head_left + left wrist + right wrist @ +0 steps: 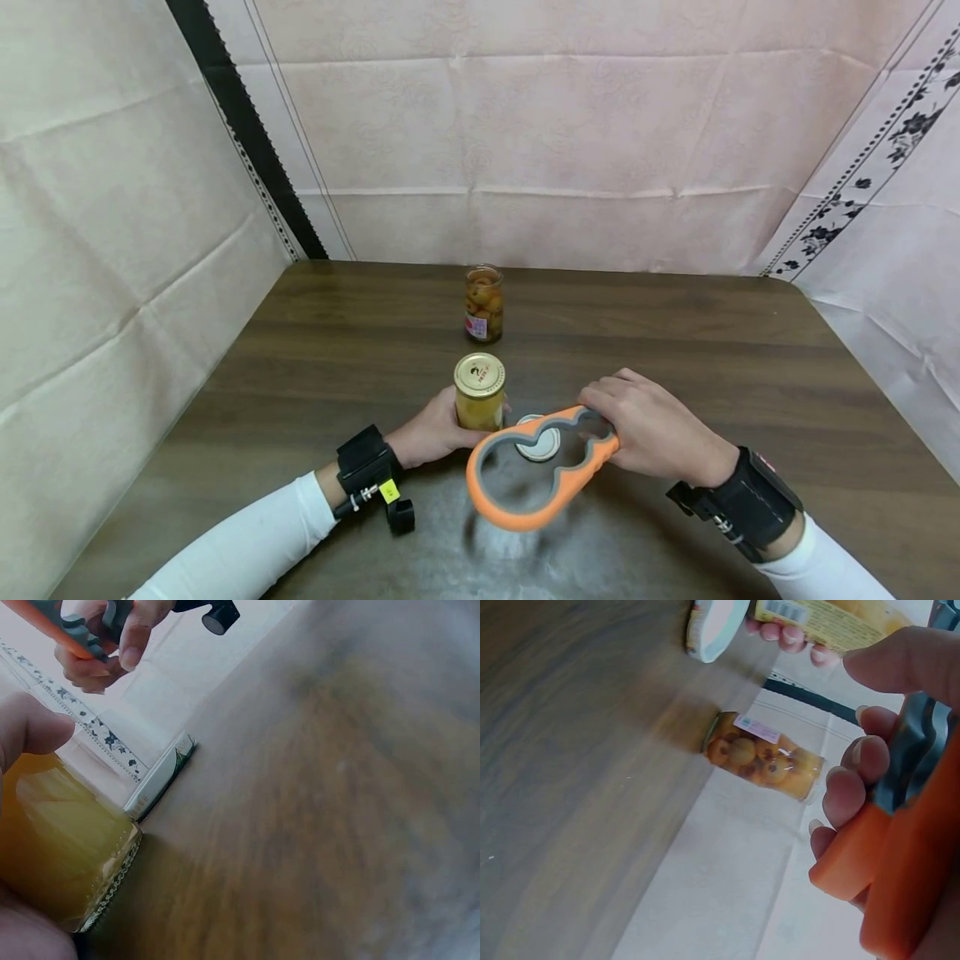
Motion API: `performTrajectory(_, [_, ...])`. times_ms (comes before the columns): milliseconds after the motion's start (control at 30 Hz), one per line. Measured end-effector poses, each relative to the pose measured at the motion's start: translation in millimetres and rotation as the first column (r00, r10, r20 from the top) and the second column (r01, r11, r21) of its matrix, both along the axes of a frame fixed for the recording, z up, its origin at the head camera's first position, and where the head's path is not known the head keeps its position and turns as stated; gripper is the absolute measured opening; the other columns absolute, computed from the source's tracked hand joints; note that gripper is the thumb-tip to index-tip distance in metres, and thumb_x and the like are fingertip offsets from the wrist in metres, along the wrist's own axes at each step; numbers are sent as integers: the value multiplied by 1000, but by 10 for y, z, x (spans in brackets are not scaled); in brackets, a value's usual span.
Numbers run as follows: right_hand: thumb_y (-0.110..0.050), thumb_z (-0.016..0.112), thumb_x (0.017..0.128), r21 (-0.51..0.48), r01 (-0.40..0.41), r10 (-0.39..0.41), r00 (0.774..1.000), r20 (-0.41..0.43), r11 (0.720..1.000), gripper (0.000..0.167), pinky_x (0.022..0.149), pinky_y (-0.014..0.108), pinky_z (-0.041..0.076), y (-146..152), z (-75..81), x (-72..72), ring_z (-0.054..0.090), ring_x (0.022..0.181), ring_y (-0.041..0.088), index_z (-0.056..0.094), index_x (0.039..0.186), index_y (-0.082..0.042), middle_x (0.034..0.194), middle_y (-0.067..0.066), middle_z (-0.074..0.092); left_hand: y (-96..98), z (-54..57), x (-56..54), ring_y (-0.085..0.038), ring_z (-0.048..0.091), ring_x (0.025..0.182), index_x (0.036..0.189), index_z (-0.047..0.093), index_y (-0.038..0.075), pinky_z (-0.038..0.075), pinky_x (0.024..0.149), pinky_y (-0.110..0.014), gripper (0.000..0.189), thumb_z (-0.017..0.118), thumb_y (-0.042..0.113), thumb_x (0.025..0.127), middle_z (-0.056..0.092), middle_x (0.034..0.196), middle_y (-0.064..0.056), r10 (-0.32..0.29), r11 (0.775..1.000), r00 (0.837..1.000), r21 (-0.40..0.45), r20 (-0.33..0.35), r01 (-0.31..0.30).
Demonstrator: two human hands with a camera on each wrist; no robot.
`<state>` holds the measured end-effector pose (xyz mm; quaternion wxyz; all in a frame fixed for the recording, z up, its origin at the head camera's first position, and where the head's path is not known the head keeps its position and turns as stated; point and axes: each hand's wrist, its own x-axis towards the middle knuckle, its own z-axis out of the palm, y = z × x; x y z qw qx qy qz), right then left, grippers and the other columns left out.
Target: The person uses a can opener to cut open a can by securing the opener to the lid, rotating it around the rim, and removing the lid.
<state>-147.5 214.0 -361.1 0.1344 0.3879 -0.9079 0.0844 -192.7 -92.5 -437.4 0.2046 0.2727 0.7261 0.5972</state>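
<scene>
My left hand (pixel 438 432) grips a glass jar (pixel 478 410) of yellow contents, upright on the table under a gold lid (pixel 480 375). In the left wrist view the jar's base (pixel 112 889) shows at the wood. My right hand (pixel 648 425) holds an orange jar opener (pixel 517 522) with a grey scalloped lining, its fingers around the narrow end. The wide loop hangs in the air to the right of the jar and in front of it. Behind the opener, a loose lid (pixel 545 450) lies on the table with its pale inside facing up.
Farther back stands a second glass jar (pixel 484 304), lidless, filled with round brown pieces; its label (pixel 757 727) shows in the right wrist view. The brown wooden table (pixel 360 333) ends at pale cloth hangings (pixel 562 167) on the back and sides.
</scene>
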Motion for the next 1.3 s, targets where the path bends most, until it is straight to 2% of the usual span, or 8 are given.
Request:
performTrajectory(300, [-25,88,75,-54,-33,30,998,-53,998,31,82,31,47,-87,138,-18,55,80,6,68,97,-18,87,-10,65,20,25,20,-19,63,118,135,56,6,49,105,-41,54,80,14,88,67,125,-8,21,999,999,-25,-24,-22])
performTrajectory(533, [-20,88,76,-66,-38,35,999,-40,997,31,84,33,47,-149,218,-48,52,79,7,68,100,-18,88,-9,65,3,31,36,-17,65,107,131,60,10,53,95,-36,49,80,14,87,68,120,-8,12,1000,1000,-17,-24,-12])
performTrajectory(767, [-19,83,81,-88,-72,64,994,-85,994,23,81,32,46,-249,305,-104,55,79,8,66,97,-17,87,-8,65,-11,-5,-6,-17,62,111,130,61,21,52,97,-36,47,81,21,88,67,122,-1,-13,999,996,-38,-92,9])
performTrajectory(867, [-17,81,83,-94,-71,62,994,-89,993,20,82,32,47,-292,335,-137,54,77,8,66,96,-17,84,-8,64,-2,-17,-8,-18,62,116,132,62,20,51,101,-37,49,81,20,87,67,126,-2,-10,999,997,-38,-78,7])
performTrajectory(1033, [-16,82,82,-84,-44,38,996,-75,995,21,83,33,48,-341,363,-178,56,77,10,67,97,-15,85,-6,66,26,14,14,-21,60,115,131,63,8,47,103,-38,45,78,13,89,66,127,-12,-21,1000,1000,10,13,21])
performTrajectory(1167, [-15,85,80,-68,-24,20,998,-58,997,25,85,36,49,-372,371,-197,56,77,11,68,99,-13,87,-3,68,68,57,16,-17,60,111,137,54,0,50,99,-31,54,77,14,90,65,123,-10,-116,986,991,124,63,107])
performTrajectory(1267, [-14,85,79,-56,-17,14,998,-61,998,27,87,38,50,-392,375,-211,57,77,12,68,100,-13,87,-2,69,141,120,-8,-14,60,98,151,41,5,52,88,-28,76,79,28,90,66,115,-4,-262,938,965,237,4,253])
performTrajectory(1300, [-13,85,78,-55,-16,12,998,-66,998,28,87,38,50,-399,376,-219,58,78,12,68,100,-12,87,-2,69,168,151,-17,-13,60,101,155,36,8,52,90,-28,84,80,32,88,65,121,-1,-295,922,955,248,-40,296])
